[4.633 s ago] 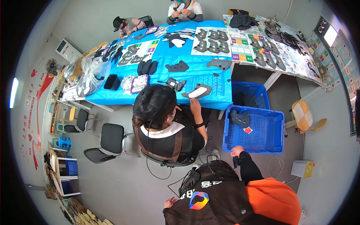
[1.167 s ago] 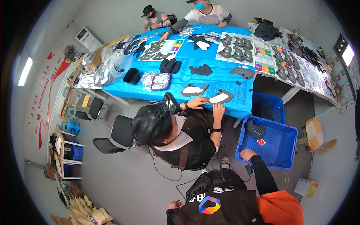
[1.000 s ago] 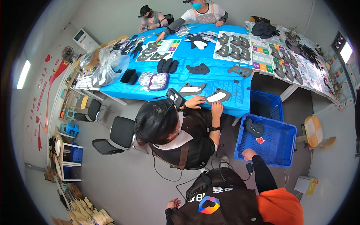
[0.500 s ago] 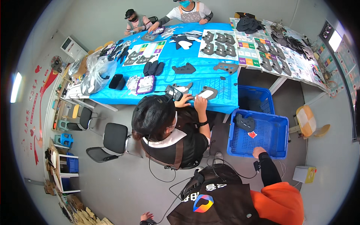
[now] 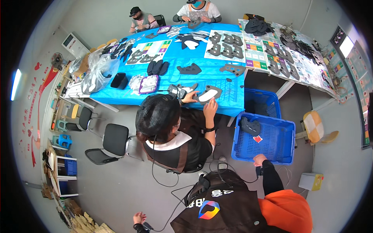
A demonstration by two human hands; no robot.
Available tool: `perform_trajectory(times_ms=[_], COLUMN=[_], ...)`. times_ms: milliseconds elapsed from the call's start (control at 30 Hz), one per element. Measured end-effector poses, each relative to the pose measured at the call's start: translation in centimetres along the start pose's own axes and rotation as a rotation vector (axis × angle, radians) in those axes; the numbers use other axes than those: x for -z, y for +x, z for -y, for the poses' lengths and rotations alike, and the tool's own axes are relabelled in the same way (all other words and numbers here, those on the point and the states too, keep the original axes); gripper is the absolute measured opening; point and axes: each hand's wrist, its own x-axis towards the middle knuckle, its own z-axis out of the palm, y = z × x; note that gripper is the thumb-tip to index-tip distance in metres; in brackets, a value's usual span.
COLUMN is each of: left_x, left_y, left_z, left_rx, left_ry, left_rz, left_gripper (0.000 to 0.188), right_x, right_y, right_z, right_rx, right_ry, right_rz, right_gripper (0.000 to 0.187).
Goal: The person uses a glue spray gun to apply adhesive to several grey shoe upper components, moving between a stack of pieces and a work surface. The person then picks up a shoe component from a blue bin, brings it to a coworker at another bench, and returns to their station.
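At the lower left my left hand (image 5: 140, 218) hangs over the grey floor, fingers apart and nothing in it. My right hand (image 5: 259, 159), fingers curled and seemingly empty, is over the near rim of a blue plastic crate (image 5: 279, 153). Inside the crate lie dark grey shaped pieces (image 5: 249, 126) and a small red and white card (image 5: 257, 138). In front of me a seated person (image 5: 171, 136) in a black cap has both hands on a dark grey cut-out piece with a white oval patch (image 5: 209, 95) at the table edge.
The blue-covered table (image 5: 167, 81) holds grey cut-outs, gloves, a plastic bag (image 5: 95, 73) and a black bin (image 5: 119, 81). A second blue crate (image 5: 268, 95) sits under the adjoining table. Black chairs (image 5: 116, 136) stand left. Cables (image 5: 163, 184) trail near me. Two people work across.
My right hand has shifted left along the crate's rim. My left hand has moved up and left. Across the table, a person has drawn back and now holds a grey piece.
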Motion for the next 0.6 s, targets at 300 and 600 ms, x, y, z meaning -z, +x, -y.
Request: perform_trajectory(times_ms=[300, 600], left_x=[-9.8, -12.1], left_y=[-0.6, -2.6], left_z=[7.1, 12.7], left_rx=[0.148, 0.153], left_ry=[0.018, -0.005], left_rz=[0.304, 0.28], left_gripper=[0.035, 0.035], right_x=[-0.2, -2.5], right_y=[1.0, -0.2], right_z=[3.3, 7.4], right_rx=[0.038, 0.109], right_ry=[-0.052, -0.09], right_rz=[-0.003, -0.022], right_gripper=[0.027, 0.029])
